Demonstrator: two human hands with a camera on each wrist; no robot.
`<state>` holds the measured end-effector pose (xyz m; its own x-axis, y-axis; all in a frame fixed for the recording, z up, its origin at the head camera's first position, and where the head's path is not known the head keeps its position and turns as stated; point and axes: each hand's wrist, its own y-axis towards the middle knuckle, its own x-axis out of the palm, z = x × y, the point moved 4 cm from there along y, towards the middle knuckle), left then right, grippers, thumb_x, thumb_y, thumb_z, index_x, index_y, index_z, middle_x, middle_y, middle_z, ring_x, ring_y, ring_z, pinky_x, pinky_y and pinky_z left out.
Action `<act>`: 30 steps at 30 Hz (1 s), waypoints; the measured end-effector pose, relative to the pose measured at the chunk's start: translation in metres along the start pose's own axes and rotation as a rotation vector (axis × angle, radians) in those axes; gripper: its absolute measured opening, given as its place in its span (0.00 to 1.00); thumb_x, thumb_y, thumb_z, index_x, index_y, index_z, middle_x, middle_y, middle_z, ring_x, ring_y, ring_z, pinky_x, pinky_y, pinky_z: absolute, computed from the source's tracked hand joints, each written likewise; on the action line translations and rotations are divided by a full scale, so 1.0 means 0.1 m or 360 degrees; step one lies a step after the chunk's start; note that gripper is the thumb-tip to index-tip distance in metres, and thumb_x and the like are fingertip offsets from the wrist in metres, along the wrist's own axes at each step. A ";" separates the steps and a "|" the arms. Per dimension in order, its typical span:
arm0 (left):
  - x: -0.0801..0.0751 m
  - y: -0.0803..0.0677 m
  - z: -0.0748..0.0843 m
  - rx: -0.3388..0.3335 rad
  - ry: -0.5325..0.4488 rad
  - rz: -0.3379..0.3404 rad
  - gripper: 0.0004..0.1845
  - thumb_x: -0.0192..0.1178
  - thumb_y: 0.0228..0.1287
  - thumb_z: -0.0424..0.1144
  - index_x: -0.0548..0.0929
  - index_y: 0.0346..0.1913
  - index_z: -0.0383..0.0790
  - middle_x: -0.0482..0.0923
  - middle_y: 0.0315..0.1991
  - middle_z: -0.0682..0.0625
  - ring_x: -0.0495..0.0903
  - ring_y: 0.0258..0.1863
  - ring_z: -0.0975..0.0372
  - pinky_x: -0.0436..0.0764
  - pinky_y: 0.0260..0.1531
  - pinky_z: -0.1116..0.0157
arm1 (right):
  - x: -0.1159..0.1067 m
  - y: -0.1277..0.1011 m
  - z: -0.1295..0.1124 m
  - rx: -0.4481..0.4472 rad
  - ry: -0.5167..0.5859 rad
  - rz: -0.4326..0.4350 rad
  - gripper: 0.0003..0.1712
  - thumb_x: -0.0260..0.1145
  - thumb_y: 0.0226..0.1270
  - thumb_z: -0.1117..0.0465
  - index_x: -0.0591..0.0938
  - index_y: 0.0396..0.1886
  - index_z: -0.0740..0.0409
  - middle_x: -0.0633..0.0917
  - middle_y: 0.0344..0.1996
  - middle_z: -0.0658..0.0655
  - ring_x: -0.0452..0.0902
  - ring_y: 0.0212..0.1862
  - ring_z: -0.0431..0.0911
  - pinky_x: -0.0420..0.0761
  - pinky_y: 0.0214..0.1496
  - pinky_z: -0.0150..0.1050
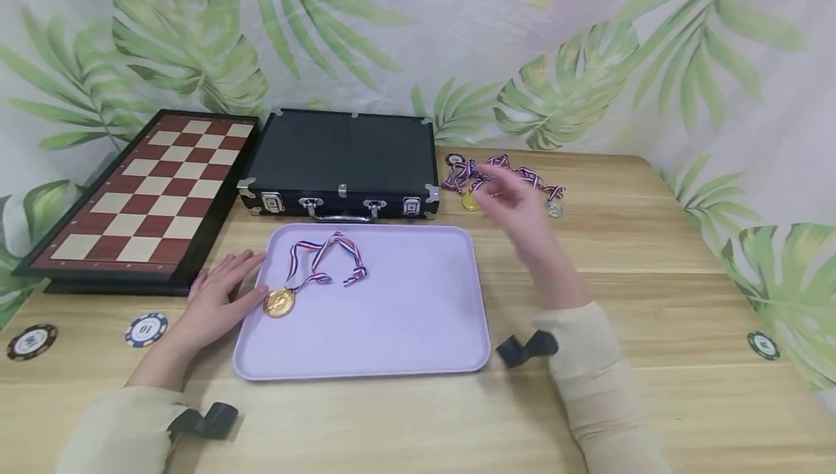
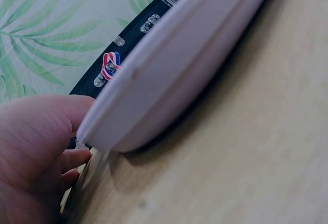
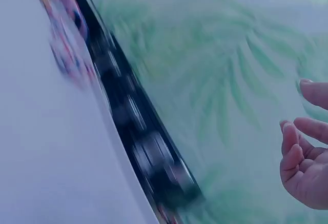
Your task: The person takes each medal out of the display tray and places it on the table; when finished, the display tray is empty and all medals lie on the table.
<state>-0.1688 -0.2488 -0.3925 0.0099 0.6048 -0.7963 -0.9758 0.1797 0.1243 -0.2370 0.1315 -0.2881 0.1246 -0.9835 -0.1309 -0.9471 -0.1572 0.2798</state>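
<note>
A lilac tray (image 1: 418, 329) lies on the wooden table with one gold medal (image 1: 279, 303) and its striped ribbon (image 1: 326, 256) on it. My left hand (image 1: 218, 296) lies flat against the tray's left edge (image 2: 154, 96), fingers straight, holding nothing. My right hand (image 1: 516, 209) hangs blurred in the air, fingers loose and empty, just in front of a heap of medals with striped ribbons (image 1: 503, 178) at the back right. In the right wrist view the right hand (image 3: 307, 157) shows relaxed fingers over a blurred scene.
A black case (image 1: 339, 162) with metal latches stands shut behind the tray. A red and cream chessboard (image 1: 150, 191) lies at the left. Poker chips sit near the front left (image 1: 146, 329) (image 1: 31, 340) and at the far right (image 1: 763, 345).
</note>
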 end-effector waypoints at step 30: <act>0.00 0.01 0.00 0.0009 -0.0008 0.0005 0.28 0.53 0.59 0.45 0.63 0.60 0.37 0.54 0.60 0.32 0.45 0.60 0.41 0.32 0.53 0.42 | 2.37 -0.53 0.47 0.0194 -0.1203 -0.0490 0.25 0.68 0.42 0.44 0.79 0.43 0.45 0.76 0.30 0.41 0.68 0.35 0.33 0.67 0.37 0.29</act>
<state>-0.1698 -0.2492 -0.3925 0.0079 0.6094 -0.7928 -0.9746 0.1822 0.1303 -0.1709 -0.0891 -0.3791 0.1924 -0.5661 -0.8016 -0.9340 -0.3561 0.0273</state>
